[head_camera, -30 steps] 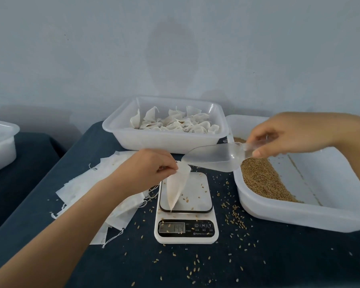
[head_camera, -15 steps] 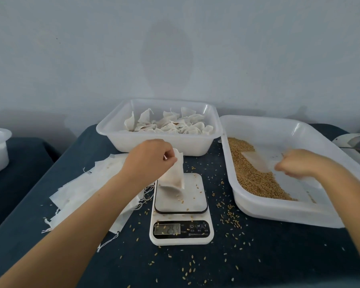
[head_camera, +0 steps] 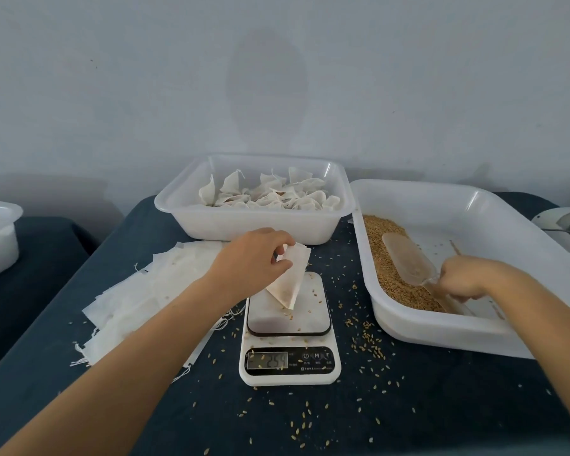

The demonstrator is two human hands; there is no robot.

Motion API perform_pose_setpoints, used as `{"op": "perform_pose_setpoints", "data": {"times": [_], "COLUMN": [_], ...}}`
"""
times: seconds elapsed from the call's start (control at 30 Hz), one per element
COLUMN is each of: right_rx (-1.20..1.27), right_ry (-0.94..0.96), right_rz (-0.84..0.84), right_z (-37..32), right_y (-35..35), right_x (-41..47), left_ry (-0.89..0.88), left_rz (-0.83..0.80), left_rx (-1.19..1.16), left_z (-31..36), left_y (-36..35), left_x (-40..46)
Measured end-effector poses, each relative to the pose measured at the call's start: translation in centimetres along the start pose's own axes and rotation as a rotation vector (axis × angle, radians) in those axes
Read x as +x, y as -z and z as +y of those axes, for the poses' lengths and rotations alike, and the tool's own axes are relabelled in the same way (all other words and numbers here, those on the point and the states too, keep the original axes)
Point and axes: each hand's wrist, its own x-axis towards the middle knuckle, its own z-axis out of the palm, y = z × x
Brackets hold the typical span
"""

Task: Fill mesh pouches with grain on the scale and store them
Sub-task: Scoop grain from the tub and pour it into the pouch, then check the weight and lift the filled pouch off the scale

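I see a dark blue table running across the view under a pale wall. On its right side sits the biggest thing on it, a wide white tray, with a bank of brown grain heaped along its left wall. Behind the middle of the table stands a white tub holding a heap of filled pouches. To the left a spread of flat empty pouches lies fanned over the cloth, strings trailing off the near edge. In the middle stands a white scale, and its display seems to read 25.4, though the digits are too blurred for me to be sure. My left hand pinches the top of a pouch between thumb and fingers, the pouch hanging at a tilt with its lower corner touching the scale's plate and a little grain showing inside near that corner. My right hand is curled around the handle of a clear scoop, whose bowl lies on the grain in the tray. Loose kernels are scattered over the table around the scale, and a few lie on its plate.
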Motion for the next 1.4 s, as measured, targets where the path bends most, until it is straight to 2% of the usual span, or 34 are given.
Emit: {"op": "perform_pose_setpoints", "data": {"times": [0.1,0.2,0.43,0.53,0.63,0.73,0.83,0.97,1.07,1.17,1.23,1.33,1.4], "right_rx": [-0.018,-0.023,0.313,0.431,0.462,0.474,0.567,0.594,0.57,0.66,0.709,0.668,0.744], "right_ry": [0.018,0.084,0.409,0.568,0.687,0.659,0.587,0.437,0.263,0.125,0.116,0.222,0.315], "right_rz": [0.058,0.214,0.581,0.549,0.392,0.319,0.344,0.384,0.309,0.177,0.179,0.349,0.426], "right_z": [-0.3,-1.0,-9.7,-14.1,-17.8,-19.8,-20.1,-19.9,-19.7,-19.6,-19.5,-19.1,-18.9], "right_y": [0.5,1.9,3.3,2.0,-0.4,-1.9,-3.0,-4.7,-5.1,-5.4,-5.6,-5.8,-5.8], "right_x": [-0.3,-1.8,-8.0,-9.1,-8.6,-7.1,-5.6,-4.2,-3.0,-2.0,-1.8,-1.8,-2.3], "left_ry": [-0.001,0.023,0.074,0.151,0.218,0.282,0.382,0.33,0.314,0.323,0.33,0.335,0.332], "left_rz": [0.006,0.016,0.067,0.09,0.148,0.212,0.232,0.192,0.171,0.159,0.157,0.15,0.155], "left_rx": [-0.025,-0.044,-0.073,-0.098,-0.148,-0.166,-0.188,-0.095,-0.029,-0.007,-0.007,-0.007,-0.007], "left_z": [0.0,-0.4,-1.5,-2.7,-4.1,-5.2,-6.2,-6.6,-6.4,-6.4,-6.4,-6.4,-6.3], "left_y": [-0.4,-0.3,-0.7,-1.7,-3.2,-4.7,-6.1,-7.5,-7.8,-7.7,-7.7,-7.6,-7.5], "left_x": [0.1,0.0,-0.7,-1.6,-2.8,-3.8,-5.0,-5.9,-5.8,-5.9,-5.9,-5.8,-5.8]}}
